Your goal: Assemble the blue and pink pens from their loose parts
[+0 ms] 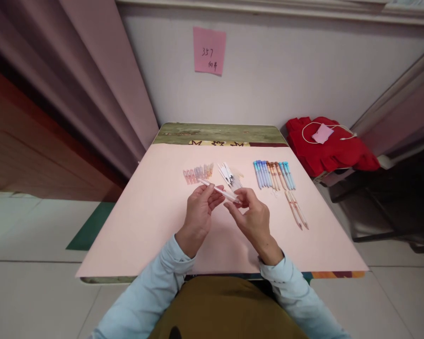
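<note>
Both my hands hold one pale pen above the pink sheet on the table. My left hand pinches its left part between thumb and fingers. My right hand pinches the right end, fingers closed on it. Beyond the hands lie a row of clear pink and orange pen caps, a heap of white refills, a row of blue and brown pens, and two pale pens to the right of my right hand.
A pink note is stuck on the wall behind the table. A red cloth with a white cord lies on a stand at the right. Curtains hang at the left. The floor is tiled.
</note>
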The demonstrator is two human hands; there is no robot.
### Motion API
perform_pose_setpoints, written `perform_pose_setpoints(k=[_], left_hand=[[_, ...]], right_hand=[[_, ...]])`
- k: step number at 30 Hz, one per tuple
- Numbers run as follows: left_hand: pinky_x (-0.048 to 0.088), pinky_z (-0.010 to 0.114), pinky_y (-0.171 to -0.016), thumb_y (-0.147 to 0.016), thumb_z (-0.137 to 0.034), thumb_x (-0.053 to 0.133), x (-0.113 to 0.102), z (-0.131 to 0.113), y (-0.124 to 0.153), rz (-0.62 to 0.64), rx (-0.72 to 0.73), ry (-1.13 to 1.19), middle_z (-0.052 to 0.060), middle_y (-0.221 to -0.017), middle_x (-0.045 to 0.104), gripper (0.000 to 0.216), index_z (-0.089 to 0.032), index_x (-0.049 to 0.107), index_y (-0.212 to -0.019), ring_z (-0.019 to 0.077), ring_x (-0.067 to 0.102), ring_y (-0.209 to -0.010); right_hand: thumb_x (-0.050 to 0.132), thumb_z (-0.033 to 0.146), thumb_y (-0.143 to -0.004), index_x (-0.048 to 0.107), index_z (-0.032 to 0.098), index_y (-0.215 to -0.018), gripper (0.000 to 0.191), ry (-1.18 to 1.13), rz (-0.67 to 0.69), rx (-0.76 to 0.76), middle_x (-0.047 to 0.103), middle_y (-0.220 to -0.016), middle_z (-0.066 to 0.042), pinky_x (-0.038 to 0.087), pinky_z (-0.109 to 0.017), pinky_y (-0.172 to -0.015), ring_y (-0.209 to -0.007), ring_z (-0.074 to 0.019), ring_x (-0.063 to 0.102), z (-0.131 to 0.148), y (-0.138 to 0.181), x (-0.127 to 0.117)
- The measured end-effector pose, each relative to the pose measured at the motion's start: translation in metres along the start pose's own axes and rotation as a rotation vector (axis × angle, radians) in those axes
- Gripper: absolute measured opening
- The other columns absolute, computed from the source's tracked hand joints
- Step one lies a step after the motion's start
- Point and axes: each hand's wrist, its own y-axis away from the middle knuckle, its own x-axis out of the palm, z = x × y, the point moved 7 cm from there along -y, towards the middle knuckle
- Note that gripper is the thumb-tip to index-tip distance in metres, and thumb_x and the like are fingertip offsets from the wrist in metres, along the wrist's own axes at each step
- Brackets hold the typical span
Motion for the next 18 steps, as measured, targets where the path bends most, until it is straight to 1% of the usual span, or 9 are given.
perform_pose_setpoints(k=[2,5,7,10,11,12,14,16,18], left_hand=[[0.054,0.033,-0.083,-0.079,-0.029,0.074,0.001,0.0,-0.001,0.01,-0.003,-0.007,0.009,-0.091,0.074,0.019,-0.015,0.062,-0.084,0.0161,0.069,-0.08],[0.053,0.034,-0.086,-0.078,-0.031,0.074,0.003,-0.002,-0.003,0.033,0.003,-0.042,0.009,-0.092,0.074,0.021,-0.015,0.064,-0.085,0.0166,0.069,-0.081],[0.052,0.035,-0.087,-0.078,-0.033,0.074,0.002,-0.005,-0.004,0.036,0.019,-0.06,0.009,-0.092,0.074,0.021,-0.015,0.065,-0.084,0.017,0.069,-0.082],[0.051,0.035,-0.086,-0.078,-0.034,0.074,-0.002,-0.008,-0.005,0.015,0.052,-0.069,0.009,-0.091,0.074,0.022,-0.015,0.065,-0.083,0.0172,0.068,-0.082],[0.051,0.034,-0.085,-0.077,-0.034,0.074,-0.003,-0.009,-0.006,0.01,0.058,-0.07,0.009,-0.09,0.073,0.022,-0.015,0.065,-0.083,0.0172,0.068,-0.082],[0.051,0.034,-0.084,-0.077,-0.034,0.075,-0.003,-0.009,-0.006,0.01,0.061,-0.072,0.009,-0.089,0.073,0.022,-0.015,0.064,-0.082,0.0171,0.067,-0.081],[0.051,0.035,-0.084,-0.077,-0.034,0.075,-0.003,-0.009,-0.006,0.025,0.061,-0.064,0.008,-0.088,0.073,0.022,-0.015,0.064,-0.082,0.0174,0.067,-0.081],[0.051,0.036,-0.086,-0.076,-0.033,0.075,-0.001,-0.009,-0.006,0.047,0.058,-0.048,0.008,-0.086,0.072,0.022,-0.015,0.064,-0.082,0.0177,0.067,-0.081],[0.051,0.036,-0.085,-0.075,-0.032,0.076,-0.001,-0.009,-0.005,0.059,0.054,-0.041,0.007,-0.085,0.072,0.022,-0.015,0.064,-0.082,0.0179,0.067,-0.081]], right_hand=[[0.059,0.052,-0.09,0.068,0.021,-0.09,0.032,0.008,0.001,0.006,0.071,-0.073,0.0,0.041,-0.022,-0.059,-0.062,-0.013,0.064,0.0,-0.001,0.001],[0.045,0.049,-0.098,0.069,0.021,-0.075,0.044,0.025,0.086,0.076,0.066,-0.059,0.001,0.038,-0.022,-0.055,-0.053,-0.0118,0.061,-0.006,-0.002,0.008],[0.04,0.049,-0.101,0.07,0.022,-0.076,0.047,0.014,0.124,0.093,0.066,-0.058,0.001,0.038,-0.022,-0.056,-0.053,-0.012,0.061,-0.008,-0.002,0.013],[0.054,0.054,-0.093,0.069,0.021,-0.098,0.037,0.011,0.05,0.049,0.07,-0.07,0.0,0.04,-0.022,-0.059,-0.061,-0.0135,0.064,-0.006,-0.001,0.013],[0.059,0.054,-0.089,0.068,0.02,-0.101,0.037,0.016,0.016,0.026,0.071,-0.073,0.0,0.041,-0.022,-0.06,-0.063,-0.0138,0.064,-0.005,0.0,0.013],[0.062,0.054,-0.087,0.067,0.02,-0.099,0.036,0.022,-0.01,0.007,0.071,-0.075,-0.001,0.042,-0.022,-0.06,-0.064,-0.0139,0.064,-0.004,0.0,0.013],[0.061,0.052,-0.088,0.067,0.02,-0.088,0.032,0.028,-0.013,-0.003,0.07,-0.072,-0.001,0.041,-0.022,-0.059,-0.061,-0.0135,0.063,-0.003,0.002,0.015],[0.055,0.051,-0.093,0.068,0.02,-0.08,0.035,0.005,0.036,0.028,0.069,-0.065,-0.001,0.04,-0.022,-0.057,-0.057,-0.013,0.062,-0.004,0.003,0.018],[0.045,0.051,-0.098,0.069,0.021,-0.076,0.044,-0.052,0.105,0.079,0.066,-0.059,0.0,0.04,-0.022,-0.056,-0.053,-0.0127,0.061,-0.007,0.004,0.022]])
